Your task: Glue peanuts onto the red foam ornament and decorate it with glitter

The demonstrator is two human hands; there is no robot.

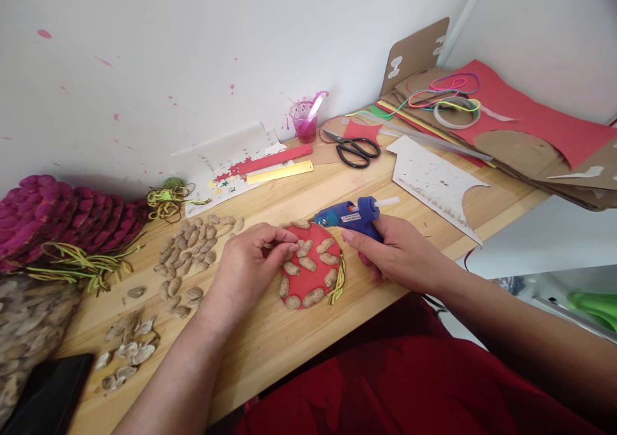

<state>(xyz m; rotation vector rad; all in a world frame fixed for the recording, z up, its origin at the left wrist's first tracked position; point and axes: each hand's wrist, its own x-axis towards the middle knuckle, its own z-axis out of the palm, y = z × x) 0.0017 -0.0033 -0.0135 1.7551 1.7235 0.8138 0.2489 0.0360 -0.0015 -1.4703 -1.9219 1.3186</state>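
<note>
Holding a blue glue gun (349,215) in the right hand (398,255), grip closed tight round the handle. Lying left to right along its long axis, nozzle to the left, white stick poking out at the right end. Just below the nozzle and a little nearer – a red disc (308,279) flat on the table (299,348), set between the two hands and studded with peanuts (307,263) round the rim and across the middle. Resting the left hand (248,265) on the disc's far left edge, fingertips bunched on a peanut there; cannot tell whether pinching it or only pressing it down. Nearer the disc with the left, touching it; with the right, just beside the right edge, nozzle over the far rim. Further left, a peanut pile (197,245) – loose on the table.
</note>
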